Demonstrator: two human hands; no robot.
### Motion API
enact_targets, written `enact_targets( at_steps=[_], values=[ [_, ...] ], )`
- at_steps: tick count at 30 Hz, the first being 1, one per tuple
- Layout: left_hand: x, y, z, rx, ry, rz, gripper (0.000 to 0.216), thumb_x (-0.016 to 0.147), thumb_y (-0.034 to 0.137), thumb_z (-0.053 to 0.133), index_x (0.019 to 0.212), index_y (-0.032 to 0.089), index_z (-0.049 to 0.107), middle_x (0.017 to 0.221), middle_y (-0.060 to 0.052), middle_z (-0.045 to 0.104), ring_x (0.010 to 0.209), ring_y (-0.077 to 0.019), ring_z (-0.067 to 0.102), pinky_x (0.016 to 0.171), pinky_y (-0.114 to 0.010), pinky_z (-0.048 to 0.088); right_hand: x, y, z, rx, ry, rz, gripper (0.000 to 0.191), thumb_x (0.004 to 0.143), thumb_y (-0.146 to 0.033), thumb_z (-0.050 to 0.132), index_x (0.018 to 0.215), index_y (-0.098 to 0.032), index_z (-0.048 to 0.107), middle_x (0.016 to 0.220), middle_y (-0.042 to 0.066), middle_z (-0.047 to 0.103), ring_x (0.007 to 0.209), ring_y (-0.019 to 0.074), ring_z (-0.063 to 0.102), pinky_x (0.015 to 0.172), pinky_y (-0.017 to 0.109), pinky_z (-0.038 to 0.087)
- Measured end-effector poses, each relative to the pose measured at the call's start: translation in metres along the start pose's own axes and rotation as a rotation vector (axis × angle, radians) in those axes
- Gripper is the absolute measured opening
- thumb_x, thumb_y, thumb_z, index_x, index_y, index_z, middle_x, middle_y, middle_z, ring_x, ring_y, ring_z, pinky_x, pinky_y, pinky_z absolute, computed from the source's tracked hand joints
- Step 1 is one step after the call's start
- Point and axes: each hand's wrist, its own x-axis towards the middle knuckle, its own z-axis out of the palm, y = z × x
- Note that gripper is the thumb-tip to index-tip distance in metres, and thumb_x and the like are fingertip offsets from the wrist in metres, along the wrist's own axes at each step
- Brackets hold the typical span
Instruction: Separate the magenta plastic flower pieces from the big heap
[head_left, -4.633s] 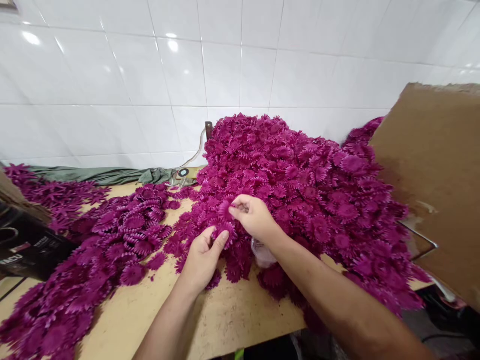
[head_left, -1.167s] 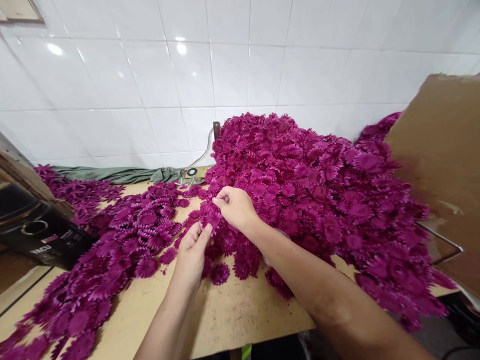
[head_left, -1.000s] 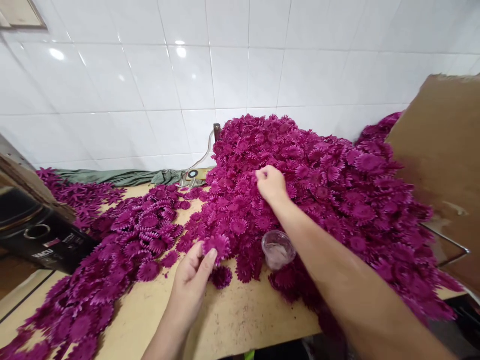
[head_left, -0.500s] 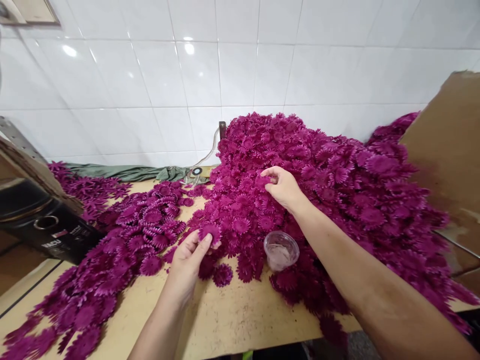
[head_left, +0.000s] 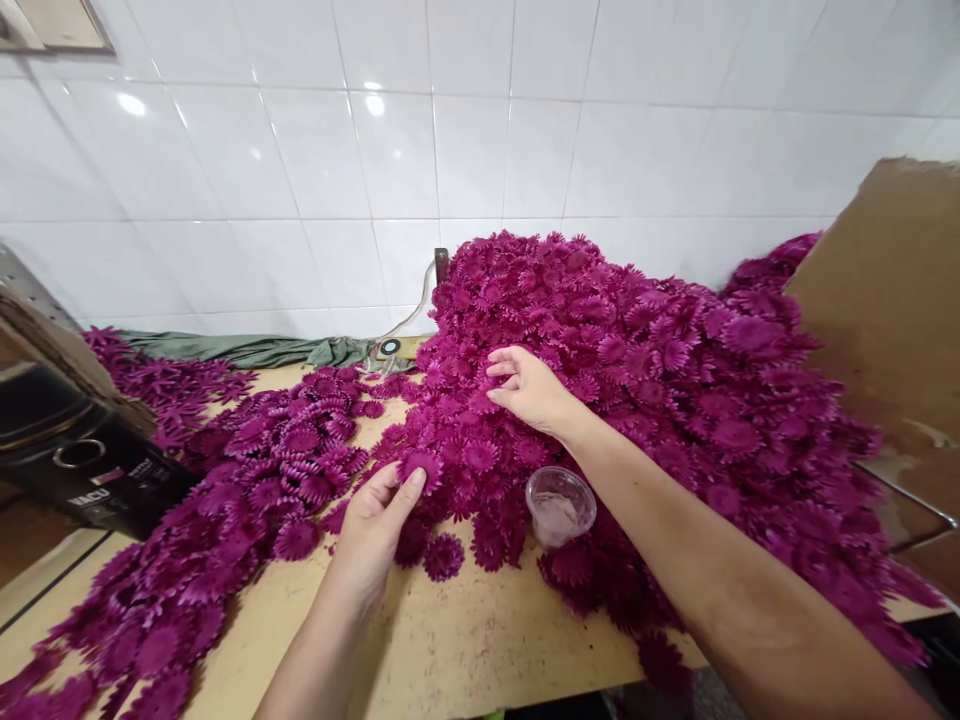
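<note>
A tall heap of magenta fabric flower heads [head_left: 637, 370] covers the right half of a wooden table [head_left: 465, 640]. My left hand [head_left: 375, 525] pinches one magenta flower [head_left: 418, 466] between thumb and fingers at the heap's near edge. My right hand [head_left: 529, 385] rests on the heap a little higher up, fingers curled around a flower that I can hardly tell from the others. A small clear plastic cup [head_left: 560, 505] stands on the table just below my right wrist.
Flatter rows of flowers [head_left: 247, 480] spread over the table's left side. A black box [head_left: 82, 470] sits at the left edge, a cardboard sheet [head_left: 892, 330] leans at the right. Green cloth [head_left: 255, 350] and a cable [head_left: 416, 305] lie by the white tiled wall.
My right hand left the flower in my left hand, reached up into the heap, then came back down and left. My left hand kept its flower almost still.
</note>
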Motion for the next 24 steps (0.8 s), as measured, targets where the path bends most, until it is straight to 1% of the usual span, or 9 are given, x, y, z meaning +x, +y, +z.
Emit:
enact_targets(
  at_steps=[4,7,11,13,16,18,20,22,24],
  values=[
    [0.003,0.003,0.004,0.046,-0.012,0.055,0.037,0.047,0.040,0.077,0.073,0.016,0.068,0.072,-0.003,0.069,0.074,-0.0168,0.061,0.079,-0.030,0.044,-0.001,0.001,0.006,0.073,-0.090,0.027,0.033,0.064,0.002,0.057,0.090,-0.014,0.045,0.075,0.000,0.055,0.061,0.0068,0.052,0.061,0.022,0.044],
    [0.010,0.005,0.013,0.097,-0.058,0.132,0.032,0.054,0.038,0.073,0.077,0.016,0.068,0.078,-0.003,0.069,0.080,-0.0179,0.060,0.079,-0.030,0.044,-0.003,0.001,0.011,0.081,-0.117,0.023,0.035,0.063,0.001,0.059,0.090,-0.015,0.044,0.071,-0.002,0.054,0.060,0.0070,0.052,0.061,0.022,0.043],
    [0.025,0.008,0.030,0.160,-0.145,0.178,0.028,0.058,0.038,0.069,0.074,0.015,0.068,0.065,-0.001,0.067,0.067,-0.0159,0.058,0.067,-0.027,0.045,-0.008,-0.003,0.018,0.104,-0.187,-0.015,0.037,0.063,0.000,0.060,0.093,-0.016,0.044,0.073,-0.003,0.054,0.055,0.0053,0.048,0.058,0.022,0.041],
    [0.033,0.009,0.032,0.210,-0.118,0.213,0.024,0.057,0.037,0.069,0.065,0.014,0.066,0.058,0.000,0.064,0.060,-0.0142,0.056,0.063,-0.026,0.044,-0.009,-0.005,0.018,0.136,-0.201,-0.011,0.037,0.063,0.000,0.060,0.092,-0.016,0.044,0.072,-0.004,0.053,0.054,0.0051,0.047,0.057,0.022,0.041],
    [0.043,0.009,0.021,0.269,0.015,0.251,0.022,0.058,0.035,0.067,0.066,0.015,0.066,0.060,0.001,0.064,0.063,-0.0147,0.057,0.065,-0.026,0.044,-0.004,-0.003,0.010,0.147,-0.168,0.002,0.034,0.064,-0.002,0.060,0.091,-0.015,0.046,0.072,-0.003,0.052,0.057,0.0063,0.049,0.061,0.024,0.043],
    [0.050,0.007,0.008,0.309,0.104,0.249,0.025,0.059,0.036,0.065,0.072,0.015,0.066,0.069,-0.001,0.067,0.071,-0.0166,0.059,0.070,-0.028,0.044,0.001,0.001,0.000,0.058,-0.070,0.010,0.030,0.066,-0.003,0.059,0.092,-0.014,0.048,0.075,0.000,0.054,0.060,0.0080,0.050,0.065,0.027,0.044],
    [0.057,0.003,-0.004,0.370,0.146,0.239,0.031,0.059,0.038,0.064,0.078,0.014,0.066,0.080,-0.004,0.068,0.081,-0.0194,0.059,0.076,-0.030,0.043,0.004,0.005,-0.009,-0.157,0.067,-0.038,0.027,0.067,-0.005,0.059,0.091,-0.014,0.051,0.084,0.005,0.058,0.070,0.0123,0.052,0.073,0.032,0.044],
    [0.063,0.000,-0.011,0.456,0.157,0.286,0.033,0.060,0.039,0.063,0.081,0.015,0.066,0.094,-0.007,0.067,0.093,-0.0220,0.057,0.083,-0.032,0.041,0.002,0.006,-0.012,-0.428,0.173,-0.165,0.020,0.067,-0.011,0.062,0.086,-0.016,0.057,0.096,0.008,0.059,0.089,0.0198,0.050,0.083,0.041,0.038],
    [0.065,-0.001,-0.012,0.563,0.165,0.382,0.030,0.062,0.039,0.061,0.080,0.016,0.066,0.100,-0.008,0.065,0.098,-0.0224,0.055,0.086,-0.032,0.038,-0.006,0.003,-0.007,-0.613,0.167,-0.318,0.010,0.070,-0.020,0.062,0.080,-0.018,0.061,0.100,0.006,0.061,0.101,0.0244,0.044,0.088,0.045,0.032]
  ],
)
